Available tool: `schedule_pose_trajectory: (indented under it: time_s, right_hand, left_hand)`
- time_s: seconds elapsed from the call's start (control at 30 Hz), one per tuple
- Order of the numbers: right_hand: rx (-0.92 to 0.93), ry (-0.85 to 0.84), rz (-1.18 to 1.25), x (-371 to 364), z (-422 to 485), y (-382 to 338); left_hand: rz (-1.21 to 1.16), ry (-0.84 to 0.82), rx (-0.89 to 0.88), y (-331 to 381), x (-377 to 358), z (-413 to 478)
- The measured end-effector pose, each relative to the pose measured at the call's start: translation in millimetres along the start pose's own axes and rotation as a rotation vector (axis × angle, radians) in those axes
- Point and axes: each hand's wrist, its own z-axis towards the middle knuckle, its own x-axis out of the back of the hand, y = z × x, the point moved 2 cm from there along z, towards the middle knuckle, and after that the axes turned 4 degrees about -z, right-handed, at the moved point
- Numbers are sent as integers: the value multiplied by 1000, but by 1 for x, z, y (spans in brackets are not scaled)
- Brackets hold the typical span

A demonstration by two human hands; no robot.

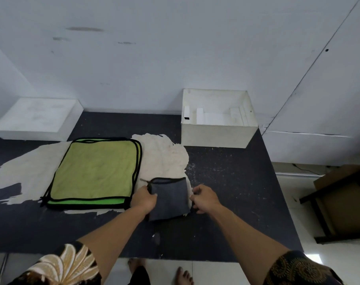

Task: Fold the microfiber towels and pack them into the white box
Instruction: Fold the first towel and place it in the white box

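A folded dark grey towel (169,197) with black trim lies on the black table in front of me. My left hand (143,199) grips its left edge, fingers curled round the cloth. My right hand (203,197) pinches the right edge. A stack of green towels (94,171) with black edging lies flat to the left. The open white box (216,136) stands at the back right, with white inserts showing inside it.
The black table (236,192) has large worn pale patches under the towels. A white lid or flat box (37,118) sits at the back left against the wall. A dark bench with cardboard (339,202) stands on the floor to the right.
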Motion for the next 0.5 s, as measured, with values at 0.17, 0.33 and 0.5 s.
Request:
schedule_pose_trajectory:
  time_s: [0.17,0.33,0.5]
  right_hand:
    - [7,-12,-124,-9,1,-2]
    - [6,5,-168,-10,1,-3]
    - [44,22,-255,-12,0,0]
  left_hand:
    - [-17,48,-100,-8,3,3]
    - [-85,51,-211,5,8,7]
    - [140,8,-150,-5,3,11]
